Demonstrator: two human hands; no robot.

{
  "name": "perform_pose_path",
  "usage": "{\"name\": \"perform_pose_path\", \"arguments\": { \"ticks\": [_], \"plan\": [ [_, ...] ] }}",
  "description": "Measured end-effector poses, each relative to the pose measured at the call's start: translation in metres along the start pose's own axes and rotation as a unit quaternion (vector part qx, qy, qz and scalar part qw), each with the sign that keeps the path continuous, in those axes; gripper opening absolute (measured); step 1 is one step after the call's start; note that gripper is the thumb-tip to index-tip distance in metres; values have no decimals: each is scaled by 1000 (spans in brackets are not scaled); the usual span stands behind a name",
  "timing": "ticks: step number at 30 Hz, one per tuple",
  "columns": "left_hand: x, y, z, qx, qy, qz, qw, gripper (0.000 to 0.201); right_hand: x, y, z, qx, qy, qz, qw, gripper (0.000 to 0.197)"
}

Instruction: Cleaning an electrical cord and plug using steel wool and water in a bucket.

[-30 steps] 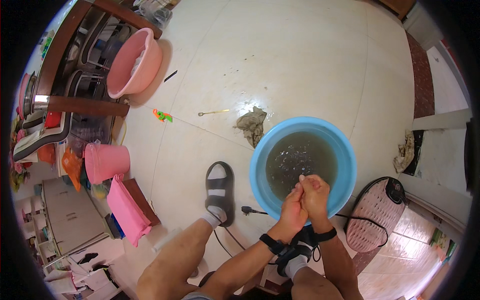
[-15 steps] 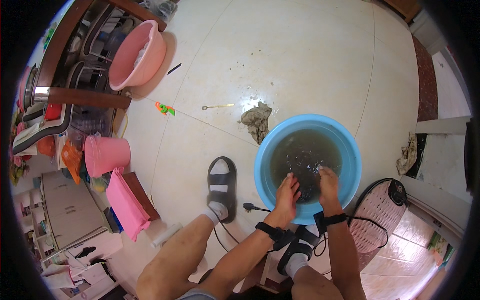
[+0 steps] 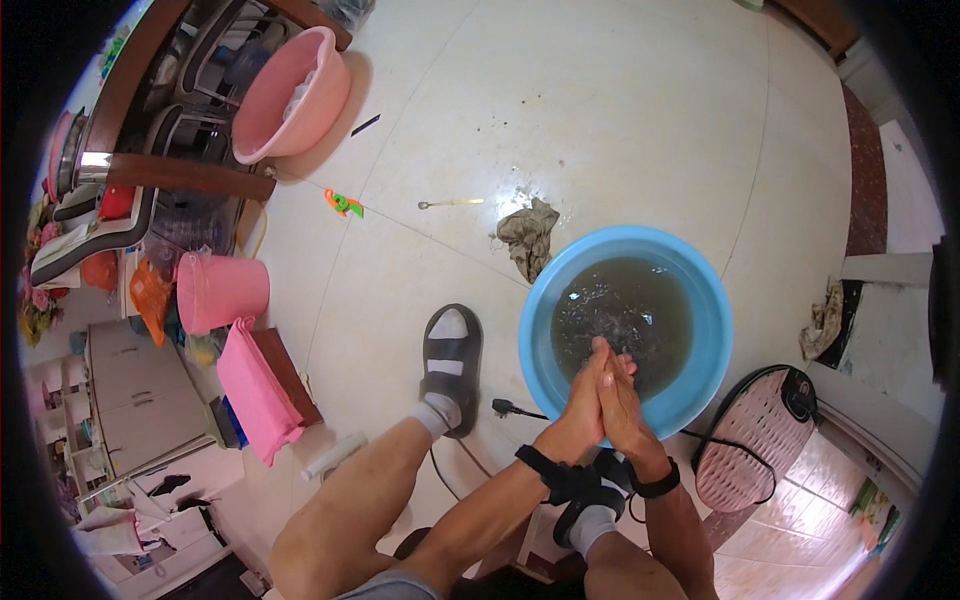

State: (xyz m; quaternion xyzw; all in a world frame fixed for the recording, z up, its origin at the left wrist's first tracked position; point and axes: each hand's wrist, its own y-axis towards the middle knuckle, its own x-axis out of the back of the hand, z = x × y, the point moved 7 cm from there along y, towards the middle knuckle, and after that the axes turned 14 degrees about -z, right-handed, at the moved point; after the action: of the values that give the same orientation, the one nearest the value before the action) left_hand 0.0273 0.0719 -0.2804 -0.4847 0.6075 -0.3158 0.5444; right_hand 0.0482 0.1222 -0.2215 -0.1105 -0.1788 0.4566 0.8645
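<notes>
Over the near side of a light blue basin my two hands meet palm to palm. My left hand has its fingers stretched out against the right one. My right hand lies flat along it, fingers extended too. Nothing shows between them, though the palms themselves are hidden. Murky grey-brown water fills the lower part of the basin, its surface rippled with bright glints. Just beyond the basin's far left rim lies a crumpled, wet, grey-brown cloth on the floor. Both wrists wear black straps.
A power plug and its cable lie left of the basin. On the right stands a pink woven-patterned object with a black cord. A pink tub, pink bucket, green-orange toy and thin stick are leftward.
My hands were apart over the water; now they are pressed together at the basin's near side. The view has shifted slightly.
</notes>
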Motion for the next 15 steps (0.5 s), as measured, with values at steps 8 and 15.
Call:
{"name": "perform_pose_path", "arguments": {
  "ticks": [8, 15],
  "plan": [
    [8, -3, -11, -5, 15, -43, 999, 34, -14, -18, 22, 24, 68, 18, 997, 62],
    [7, 9, -6, -51, 17, 13, 998, 32, -2, -21, 7, -186, 643, 37, 742, 69]
  ]
}}
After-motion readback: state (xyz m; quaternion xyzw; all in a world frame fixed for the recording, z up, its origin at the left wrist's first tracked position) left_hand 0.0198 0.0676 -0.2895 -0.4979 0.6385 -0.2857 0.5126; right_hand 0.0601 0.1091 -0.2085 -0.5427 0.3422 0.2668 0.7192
